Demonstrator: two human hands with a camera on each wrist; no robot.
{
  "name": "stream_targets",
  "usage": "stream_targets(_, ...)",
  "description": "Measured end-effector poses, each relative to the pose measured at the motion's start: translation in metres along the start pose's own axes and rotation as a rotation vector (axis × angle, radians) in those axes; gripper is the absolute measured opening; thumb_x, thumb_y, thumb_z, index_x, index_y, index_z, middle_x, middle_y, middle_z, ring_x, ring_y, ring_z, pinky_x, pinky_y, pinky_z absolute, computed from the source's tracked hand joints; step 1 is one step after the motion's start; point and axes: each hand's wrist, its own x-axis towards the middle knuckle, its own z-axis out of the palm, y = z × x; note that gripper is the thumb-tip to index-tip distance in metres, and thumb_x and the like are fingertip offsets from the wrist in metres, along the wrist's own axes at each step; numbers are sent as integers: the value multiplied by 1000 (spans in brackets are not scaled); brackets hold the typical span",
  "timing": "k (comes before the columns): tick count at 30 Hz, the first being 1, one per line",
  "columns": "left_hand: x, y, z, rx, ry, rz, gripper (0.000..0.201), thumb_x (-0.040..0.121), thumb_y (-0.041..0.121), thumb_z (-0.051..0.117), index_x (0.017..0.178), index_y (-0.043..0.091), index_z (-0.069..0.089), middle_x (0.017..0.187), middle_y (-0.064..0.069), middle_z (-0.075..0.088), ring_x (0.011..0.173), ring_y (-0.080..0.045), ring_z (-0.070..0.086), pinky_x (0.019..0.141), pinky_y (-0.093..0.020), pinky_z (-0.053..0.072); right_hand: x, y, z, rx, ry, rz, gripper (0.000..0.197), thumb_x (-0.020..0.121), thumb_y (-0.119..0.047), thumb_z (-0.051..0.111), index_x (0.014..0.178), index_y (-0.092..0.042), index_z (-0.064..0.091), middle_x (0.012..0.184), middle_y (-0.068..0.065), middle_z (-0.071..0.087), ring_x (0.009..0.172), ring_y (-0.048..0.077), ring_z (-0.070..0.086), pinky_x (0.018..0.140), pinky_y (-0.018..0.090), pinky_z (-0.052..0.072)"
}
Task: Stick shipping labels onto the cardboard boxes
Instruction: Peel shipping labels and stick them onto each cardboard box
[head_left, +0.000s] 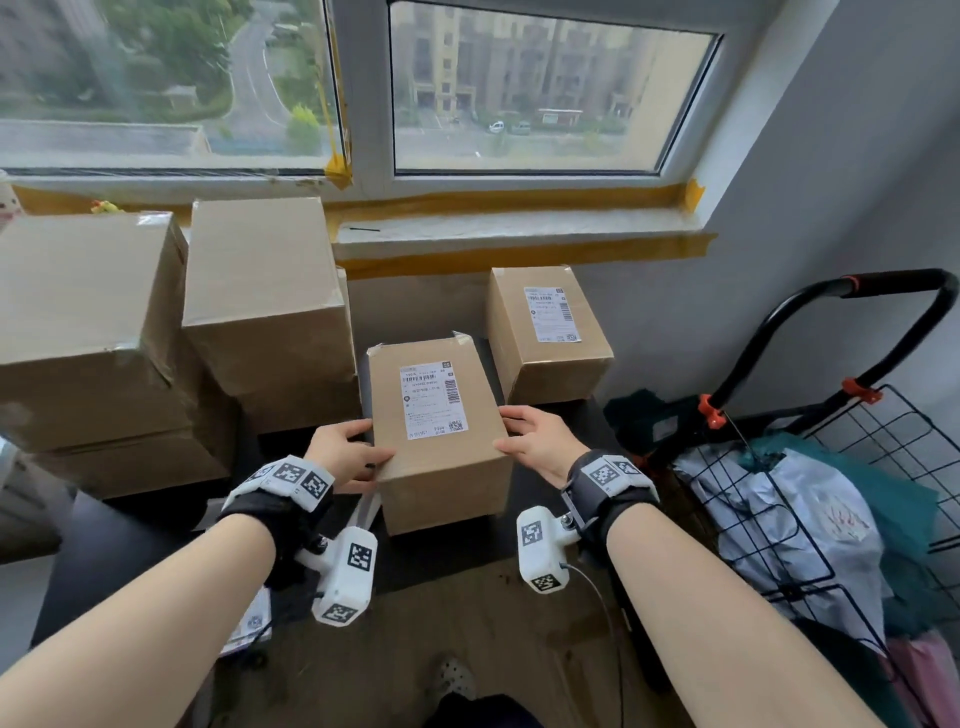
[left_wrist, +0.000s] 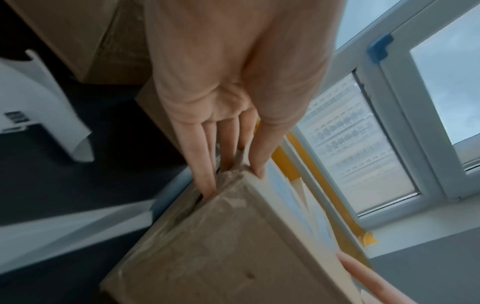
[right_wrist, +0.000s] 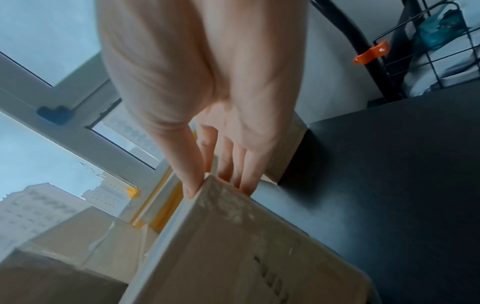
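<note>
Below a window, on a dark tabletop, a labelled box sits clasped between left hand and right hand, thumbs on top, fingers down its sides. Stiff cardboard, probably light; the side faces suit holding.

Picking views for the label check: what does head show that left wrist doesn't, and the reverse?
Head only: the shipping label on top of the held box, a second labelled box behind it, unlabelled boxes at left, the wire cart.
Left wrist only: the left hand's fingers flat along the box's side, thumb over the top edge.
Both: left hand, held box, window.
</note>
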Motion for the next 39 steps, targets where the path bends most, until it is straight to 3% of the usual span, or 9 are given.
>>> stream_targets(2, -6, 18, -7, -25, -11, 44, 58, 84, -4, 62, 137, 12, 45, 91, -7, 65, 69, -23, 61, 64, -35, 55, 2, -13, -2, 35, -25, -30, 55, 79, 18, 58, 130, 1, 47, 135, 22, 50, 127, 29, 49, 106, 43, 42)
stream_targets(6, -16, 51, -11, -60, 15, 176, 57, 80, -5, 67, 132, 12, 50, 113, -12, 67, 87, -25, 67, 67, -35, 60, 1, -42, -9, 146, -26, -100, 64, 80, 22, 52, 139, 4, 34, 143, 21, 41, 134, 29, 41, 108, 40, 39)
stream_targets(9, -25, 78, -5, -124, 10, 250, 52, 79, -7, 67, 127, 7, 54, 108, -8, 68, 92, -23, 67, 71, -34, 60, -1, -71, -22, 196, -46, -180, 63, 81, 25, 47, 140, 7, 32, 142, 20, 41, 133, 30, 42, 106, 37, 41)
stream_targets(13, -30, 117, 21, -189, -60, 294, 52, 79, -16, 61, 126, 4, 53, 107, -7, 66, 92, -22, 66, 63, -28, 59, -3, -108, -53, 227, -31, -272, 58, 81, 27, 42, 136, 7, 39, 135, 15, 48, 124, 27, 49, 83, 19, 52)
stream_targets(18, -12, 157, 66, -213, -98, 308, 55, 79, -21, 55, 128, 4, 52, 108, -5, 64, 95, -24, 63, 60, -27, 59, 13, -136, -101, 261, 73, -285, 57, 82, 27, 36, 135, 5, 41, 136, 19, 49, 113, 24, 51, 68, 13, 53)
stream_targets(23, 23, 181, 110, -200, -108, 259, 50, 82, -19, 53, 126, 4, 53, 118, -8, 62, 103, -27, 62, 74, -34, 57, 45, -141, -143, 246, 133, -221, 56, 83, 25, 34, 134, 5, 42, 139, 19, 47, 110, 22, 51, 63, 12, 52)
stream_targets(26, 43, 188, 129, -176, -102, 241, 50, 81, -17, 55, 126, 6, 54, 126, -10, 60, 111, -29, 61, 84, -37, 54, 63, -141, -161, 225, 149, -180, 56, 84, 24, 34, 136, 4, 41, 140, 18, 47, 110, 22, 51, 66, 13, 50)
stream_targets(33, 65, 193, 160, -164, -77, 227, 51, 85, -19, 48, 131, 3, 49, 123, -11, 59, 103, -23, 58, 80, -34, 54, 94, -145, -180, 139, 230, -152, 59, 80, 22, 35, 136, 4, 42, 137, 18, 50, 118, 31, 52, 75, 22, 47)
stream_targets(39, 69, 191, 169, -95, -70, 227, 53, 85, -20, 47, 134, 1, 45, 119, -2, 54, 109, -24, 56, 78, -31, 55, 102, -138, -185, 23, 256, -134, 60, 81, 23, 37, 137, 3, 41, 141, 17, 47, 128, 31, 47, 104, 37, 43)
